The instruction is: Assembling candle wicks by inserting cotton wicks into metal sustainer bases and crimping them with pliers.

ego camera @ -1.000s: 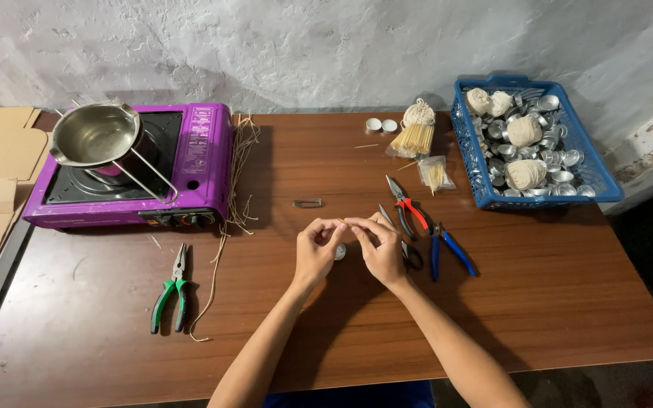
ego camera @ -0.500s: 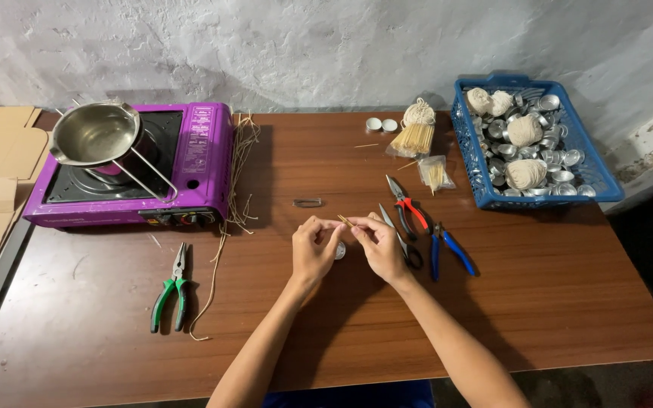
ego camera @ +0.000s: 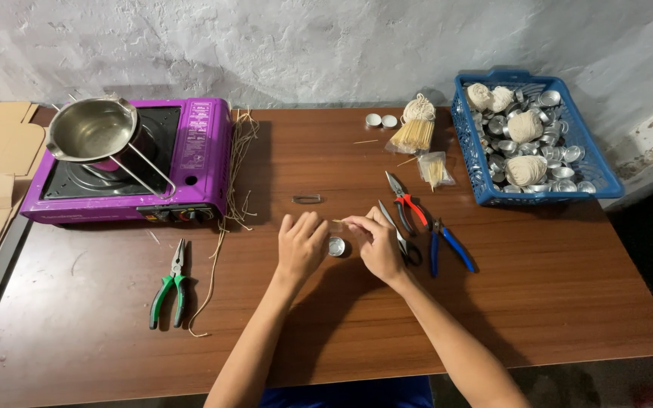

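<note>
My two hands rest close together on the brown table (ego camera: 538, 302), near its middle. A small round metal cup (ego camera: 336, 246) sits on the table between them. My right hand (ego camera: 378, 248) pinches a thin pale stick (ego camera: 339, 221) whose tip points toward my left hand. My left hand (ego camera: 302, 245) lies palm down just left of the cup, fingers loosely curled. Its palm is hidden, so I cannot tell whether it holds anything.
A purple portable stove (ego camera: 190, 162) with a steel pot (ego camera: 92, 130) stands back left. Green-handled pliers (ego camera: 169, 291) lie front left. Red-handled (ego camera: 406, 202) and blue-handled pliers (ego camera: 447, 245) lie right of my hands. A blue basket (ego camera: 474, 170) holds metal cups and string balls. A stick bundle (ego camera: 411, 136) lies behind.
My hands have drawn slightly apart and lowered to the table, and the small metal cup now shows between them. The right hand still pinches the thin stick.
</note>
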